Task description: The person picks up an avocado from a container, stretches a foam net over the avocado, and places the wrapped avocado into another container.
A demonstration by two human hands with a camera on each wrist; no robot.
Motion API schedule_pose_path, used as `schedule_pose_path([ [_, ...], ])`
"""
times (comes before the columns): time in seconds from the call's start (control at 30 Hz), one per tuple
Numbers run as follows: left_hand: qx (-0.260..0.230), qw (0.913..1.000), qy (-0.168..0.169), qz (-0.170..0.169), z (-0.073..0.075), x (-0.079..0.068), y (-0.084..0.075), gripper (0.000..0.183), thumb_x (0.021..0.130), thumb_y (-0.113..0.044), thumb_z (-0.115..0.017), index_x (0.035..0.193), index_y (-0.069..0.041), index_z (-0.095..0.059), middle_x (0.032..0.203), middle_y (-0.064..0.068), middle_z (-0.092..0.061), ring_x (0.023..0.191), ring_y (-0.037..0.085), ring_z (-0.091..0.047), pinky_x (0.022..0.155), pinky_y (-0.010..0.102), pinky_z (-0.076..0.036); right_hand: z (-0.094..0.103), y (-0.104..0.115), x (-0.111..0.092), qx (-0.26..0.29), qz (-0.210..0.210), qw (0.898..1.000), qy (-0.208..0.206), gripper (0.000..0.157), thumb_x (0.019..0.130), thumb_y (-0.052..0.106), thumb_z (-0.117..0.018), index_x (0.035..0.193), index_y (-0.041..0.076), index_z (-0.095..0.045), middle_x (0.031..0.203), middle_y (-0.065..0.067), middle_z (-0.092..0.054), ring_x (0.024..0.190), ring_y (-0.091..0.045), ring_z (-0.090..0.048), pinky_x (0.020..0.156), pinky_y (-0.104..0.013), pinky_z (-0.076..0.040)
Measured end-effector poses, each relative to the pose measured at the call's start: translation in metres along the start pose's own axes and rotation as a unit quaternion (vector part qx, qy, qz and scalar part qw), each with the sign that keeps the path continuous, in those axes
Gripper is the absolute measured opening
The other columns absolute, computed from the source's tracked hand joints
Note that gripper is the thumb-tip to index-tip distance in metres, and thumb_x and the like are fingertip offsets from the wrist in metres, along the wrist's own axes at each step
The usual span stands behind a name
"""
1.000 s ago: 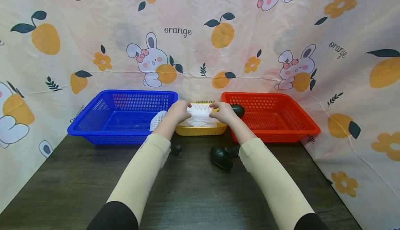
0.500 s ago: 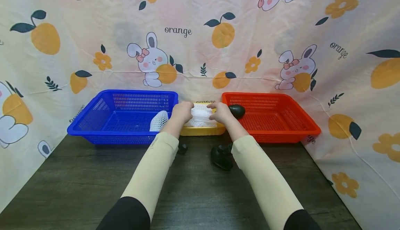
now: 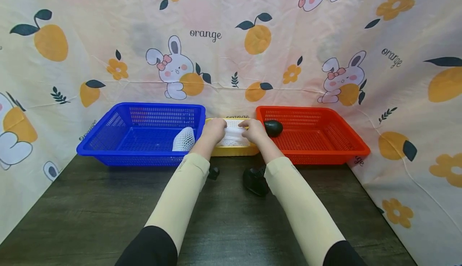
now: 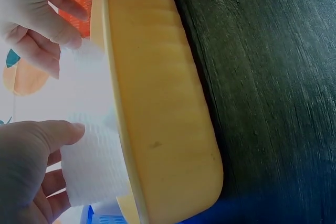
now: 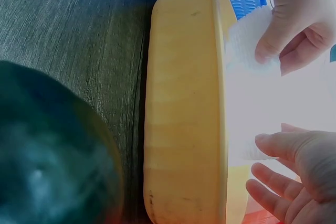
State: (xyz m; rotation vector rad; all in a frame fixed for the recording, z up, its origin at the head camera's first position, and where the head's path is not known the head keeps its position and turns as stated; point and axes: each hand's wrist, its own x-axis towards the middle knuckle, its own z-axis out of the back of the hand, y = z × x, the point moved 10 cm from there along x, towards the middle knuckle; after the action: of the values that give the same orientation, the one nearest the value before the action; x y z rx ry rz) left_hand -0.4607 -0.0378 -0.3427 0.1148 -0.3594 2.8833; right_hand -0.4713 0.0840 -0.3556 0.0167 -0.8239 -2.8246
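White foam fruit nets (image 3: 232,137) lie in the small yellow basket (image 3: 234,151) at the middle back. My left hand (image 3: 215,130) pinches the left end of a foam net (image 4: 97,161) between thumb and fingers, over the basket's rim. At the right end, my right hand (image 3: 254,131) has its thumb and fingers apart, beside the foam edge; the right wrist view shows those fingers (image 5: 278,182) loosely spread. On the table under my right wrist sits a dark green avocado (image 3: 254,183), blurred and large as the avocado (image 5: 52,145) in the right wrist view.
At left stands a blue basket (image 3: 144,153) with a white foam-netted thing (image 3: 184,139) in its right end. A red basket (image 3: 321,157) at right holds another avocado (image 3: 273,128). A printed cloth (image 3: 223,69) hangs behind the dark wooden table (image 3: 223,226).
My left hand has moved to the right over the yellow basket and now pinches the foam net. My right hand has shifted slightly left. The baskets and avocados stay put.
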Motion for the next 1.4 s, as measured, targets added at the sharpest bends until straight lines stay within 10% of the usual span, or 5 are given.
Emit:
schedule_pose_path([
  [1.4,-0.137,0.9865,-0.040,-0.080,0.049,-0.020,0.000,0.024,0.092,-0.014,-0.063,0.113,-0.004,-0.070,0.111,0.012,-0.067,0.106,0.027,-0.060,0.095,0.039,-0.043,0.043,0.020,-0.018,0.100,0.076,0.991,-0.055,0.023,0.091,0.010,-0.065,0.114,0.009,-0.068,0.112,-0.009,-0.064,0.104,-0.025,-0.056,0.090,-0.038,-0.047],
])
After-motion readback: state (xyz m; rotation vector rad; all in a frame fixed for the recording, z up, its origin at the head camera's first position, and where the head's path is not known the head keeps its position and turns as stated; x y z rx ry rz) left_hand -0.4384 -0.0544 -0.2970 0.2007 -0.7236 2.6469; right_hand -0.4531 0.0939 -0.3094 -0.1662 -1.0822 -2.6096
